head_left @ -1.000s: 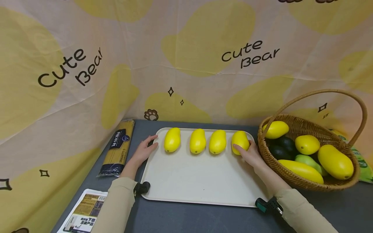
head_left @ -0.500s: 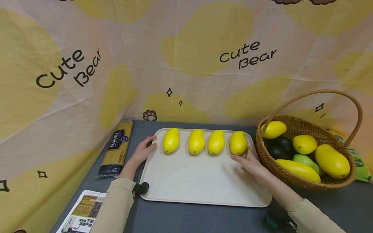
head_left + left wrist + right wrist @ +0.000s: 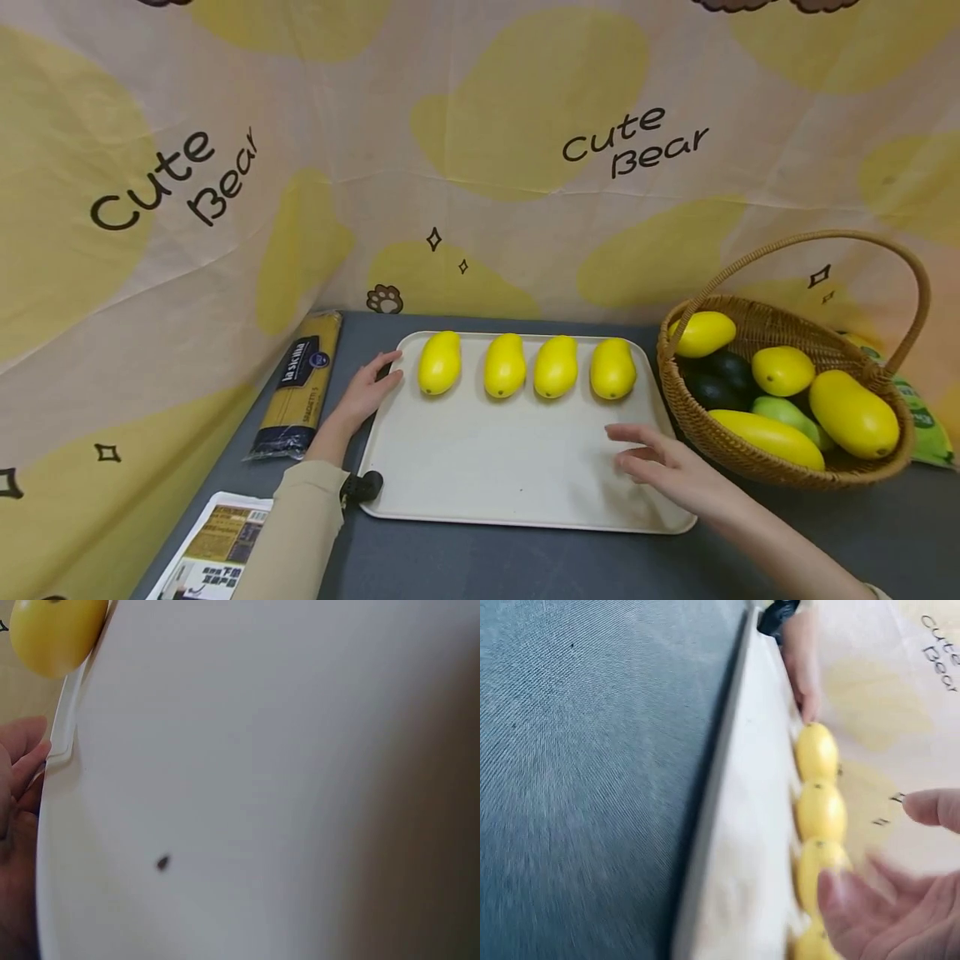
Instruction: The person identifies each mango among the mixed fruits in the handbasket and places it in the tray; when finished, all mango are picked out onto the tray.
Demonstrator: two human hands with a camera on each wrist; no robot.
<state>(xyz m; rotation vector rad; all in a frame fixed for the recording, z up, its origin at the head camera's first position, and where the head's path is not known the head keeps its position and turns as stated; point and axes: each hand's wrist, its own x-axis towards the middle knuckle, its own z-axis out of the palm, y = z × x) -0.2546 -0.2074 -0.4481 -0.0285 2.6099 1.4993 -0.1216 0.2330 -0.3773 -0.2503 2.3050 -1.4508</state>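
Observation:
A row of several yellow mangoes lies along the far side of a white tray [image 3: 487, 467]. Leftmost is one mango [image 3: 439, 363], and the rightmost mango [image 3: 612, 368] sits near the far right corner. My left hand [image 3: 363, 395] touches the tray's left rim with its fingers and thumb extended; in the left wrist view its fingertips [image 3: 36, 754] are right at the rim. My right hand [image 3: 667, 471] hovers over the tray's right part, fingers spread and holding nothing. In the right wrist view its thumb overlaps the nearer mangoes.
A wicker basket [image 3: 783, 475] with a tall handle stands at right, holding yellow fruit, dark avocados and a green fruit. A spaghetti pack [image 3: 296, 383] lies left of the tray, with a printed sheet [image 3: 213, 550] nearer. A patterned cloth [image 3: 480, 167] hangs behind the table.
My right hand has let go of the rightmost mango and drawn back toward the near right of the tray. The left hand stays at the left rim.

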